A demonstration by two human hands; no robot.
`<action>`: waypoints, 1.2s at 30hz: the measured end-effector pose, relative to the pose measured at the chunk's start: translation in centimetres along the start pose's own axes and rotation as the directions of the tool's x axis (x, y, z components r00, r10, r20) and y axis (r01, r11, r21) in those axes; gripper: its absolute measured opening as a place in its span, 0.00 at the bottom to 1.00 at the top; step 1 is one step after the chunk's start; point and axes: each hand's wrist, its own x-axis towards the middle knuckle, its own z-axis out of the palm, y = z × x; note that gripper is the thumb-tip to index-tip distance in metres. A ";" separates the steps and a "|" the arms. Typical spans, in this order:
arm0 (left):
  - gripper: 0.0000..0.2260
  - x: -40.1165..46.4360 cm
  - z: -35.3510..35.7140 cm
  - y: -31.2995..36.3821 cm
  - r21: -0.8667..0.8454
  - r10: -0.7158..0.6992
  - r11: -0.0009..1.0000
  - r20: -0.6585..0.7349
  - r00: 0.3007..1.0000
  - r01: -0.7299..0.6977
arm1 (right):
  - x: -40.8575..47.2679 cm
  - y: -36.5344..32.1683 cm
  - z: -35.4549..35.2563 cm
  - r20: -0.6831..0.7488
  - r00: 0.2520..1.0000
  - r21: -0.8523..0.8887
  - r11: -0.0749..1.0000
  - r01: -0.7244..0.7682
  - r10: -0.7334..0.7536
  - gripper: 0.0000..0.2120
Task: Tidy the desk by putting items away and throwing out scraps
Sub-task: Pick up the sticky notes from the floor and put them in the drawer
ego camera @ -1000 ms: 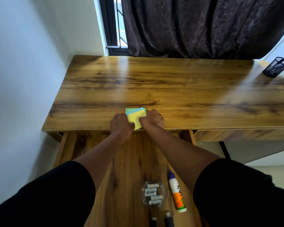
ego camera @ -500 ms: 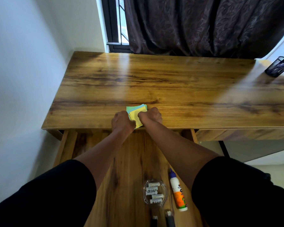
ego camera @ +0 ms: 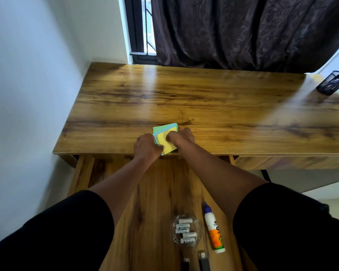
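Both hands cover parts of the sticky notes [ego camera: 165,138], hiding their own fingertips. Two dark items [ego camera: 203,261] are cut off at the bottom edge; the glue bottle [ego camera: 213,231] label is unreadable.

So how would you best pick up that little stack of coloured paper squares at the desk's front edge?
Probably by the near corner of the paper squares, which pokes just past the desk edge: pinch it from the drawer side, thumb beneath. They lie flat and thin, so there is little to grab from above. The left hand and right hand are already on them.

Desk [ego camera: 204,98] glossy wood-grain; notes [ego camera: 165,140] matt paper; dish [ego camera: 186,232] clear glass
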 end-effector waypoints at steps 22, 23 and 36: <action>0.23 2.3 -2.5 0.5 -0.135 0.155 0.972 -0.243 0.958 -0.192 | 0.9 0.2 0.4 -0.085 0.881 -0.154 0.879 0.451 -0.466 0.20; 0.23 2.1 -2.5 0.5 -0.114 0.173 0.972 -0.241 0.955 -0.205 | 0.9 0.3 0.6 -0.086 0.882 -0.149 0.881 0.449 -0.464 0.21; 0.24 2.4 -1.0 -1.3 -0.189 0.211 0.954 -0.134 0.968 -0.234 | 0.2 1.3 1.3 -0.108 0.857 -0.186 0.857 0.480 -0.504 0.29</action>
